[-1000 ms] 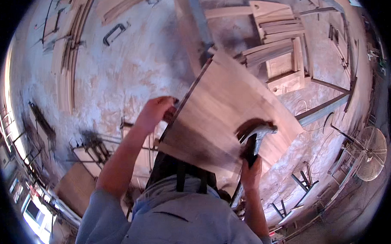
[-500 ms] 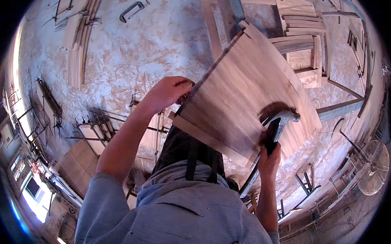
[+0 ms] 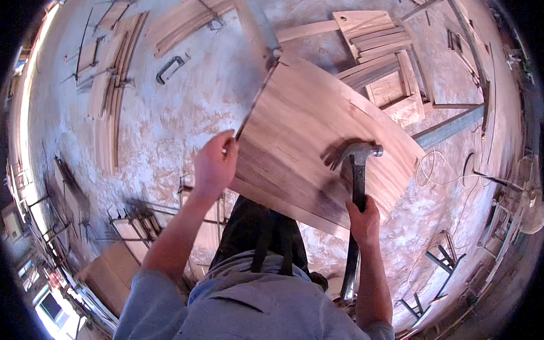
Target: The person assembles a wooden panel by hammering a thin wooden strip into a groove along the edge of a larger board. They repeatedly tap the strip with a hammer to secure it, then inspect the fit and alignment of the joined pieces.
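Note:
A wide wooden panel (image 3: 306,115) with streaked grain lies in front of me, a paler strip running along its near edge. My right hand (image 3: 365,222) is closed round the black-handled claw hammer (image 3: 358,176), whose steel head is over the panel's right part and casts a shadow there. At the panel's left edge is my left hand (image 3: 215,165), its fingers curled together with the tips close to that edge. Whatever those fingers may pinch is too small or hidden to make out.
Beyond the panel, stacked slats (image 3: 381,43) lie beside a blue-grey metal frame bar (image 3: 450,126). A C-clamp (image 3: 171,70) rests on the stained floor, with long boards (image 3: 117,103) to its left. Bar clamps (image 3: 143,225) stand at the near left, and a white cord (image 3: 443,170) loops at the right.
The view has shifted, and the panel shows lower and further left. My right hand has brought the hammer more upright, so its whole head shows. My left hand stays by the left edge.

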{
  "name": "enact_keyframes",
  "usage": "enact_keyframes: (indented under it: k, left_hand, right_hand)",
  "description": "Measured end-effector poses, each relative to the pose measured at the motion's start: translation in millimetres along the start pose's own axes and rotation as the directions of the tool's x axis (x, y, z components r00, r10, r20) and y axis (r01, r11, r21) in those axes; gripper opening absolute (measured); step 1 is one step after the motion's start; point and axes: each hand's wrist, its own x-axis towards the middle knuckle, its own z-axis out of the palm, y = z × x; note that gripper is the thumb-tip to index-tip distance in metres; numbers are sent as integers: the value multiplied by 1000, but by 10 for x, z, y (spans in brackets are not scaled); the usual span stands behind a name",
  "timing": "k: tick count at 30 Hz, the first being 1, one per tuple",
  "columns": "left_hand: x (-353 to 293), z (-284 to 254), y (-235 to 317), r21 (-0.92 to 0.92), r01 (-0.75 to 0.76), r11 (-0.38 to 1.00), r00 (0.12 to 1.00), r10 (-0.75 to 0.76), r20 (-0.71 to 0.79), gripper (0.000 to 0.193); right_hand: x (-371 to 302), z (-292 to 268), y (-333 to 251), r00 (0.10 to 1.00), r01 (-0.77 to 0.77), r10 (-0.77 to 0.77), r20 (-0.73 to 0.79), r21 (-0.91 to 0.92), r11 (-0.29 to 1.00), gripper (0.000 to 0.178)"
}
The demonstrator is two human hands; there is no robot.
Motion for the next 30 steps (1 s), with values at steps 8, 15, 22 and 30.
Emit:
enact_keyframes:
  k: [8,15,22,30]
  left_hand:
    - [115,155,321,204,-259,944,965,261,18,37]
    - [522,298,614,243,-428,870,902,396,169,42]
    - [495,880,1285,214,-626,750,749,501,433,42]
    - [0,1321,1785,19,-733,679,515,537,668,41]
  right_hand:
    - [-376,-168,259,993,-52,60,-101,76,996,29]
    - [-557,-313,273,991,-7,34,-132,200,980,41]
    - [-917,-359,438,983,-130,169,-73,372,919,43]
    - [-1384,-407,813,923,-135,328,-202,628,766,28]
